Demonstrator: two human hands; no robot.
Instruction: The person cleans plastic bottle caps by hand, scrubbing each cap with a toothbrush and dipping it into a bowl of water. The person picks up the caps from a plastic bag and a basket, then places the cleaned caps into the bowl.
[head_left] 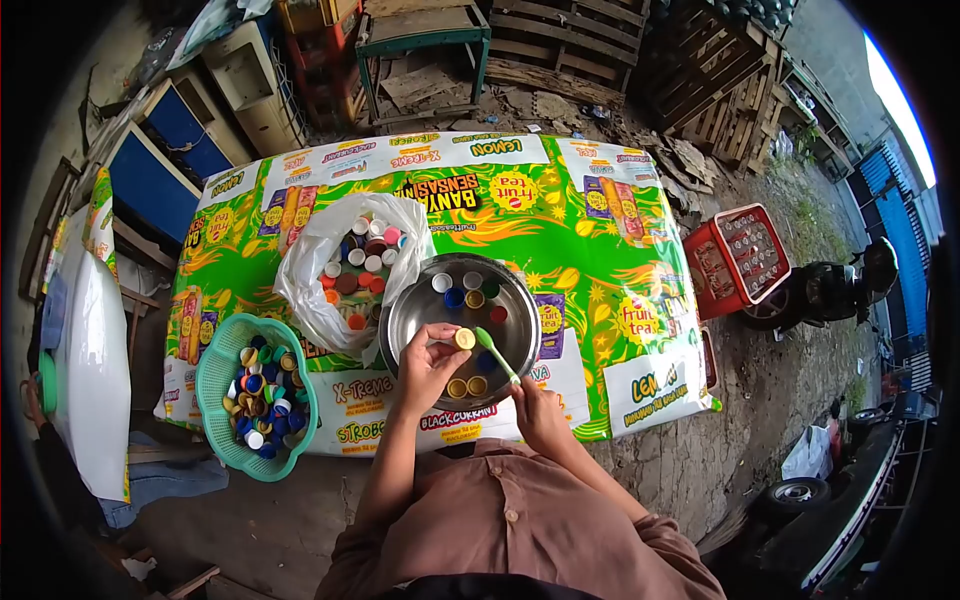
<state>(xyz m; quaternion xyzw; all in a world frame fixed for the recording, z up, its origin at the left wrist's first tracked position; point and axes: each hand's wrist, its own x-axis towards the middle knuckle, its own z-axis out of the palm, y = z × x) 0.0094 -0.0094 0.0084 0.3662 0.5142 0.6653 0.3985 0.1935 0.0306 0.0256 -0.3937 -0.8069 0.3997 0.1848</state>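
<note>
While the left hand [427,362] pinched a gold cap [465,339] between thumb and fingertips, round face up, the right hand [541,412] curled closely about the tail of a green brush [499,357]. The brush's long axis ran aslant, forward and leftward from the right hand, its head pointing past the cap's right side; whether the two touched could not be told. Both were above a metal bowl [425,312], where loose caps [478,384] lay. Left of it, a bag [303,268] held mixed caps [359,257]; nearer the person, a basket [217,430] held more, beside the table's printed cloth [590,260].
</note>
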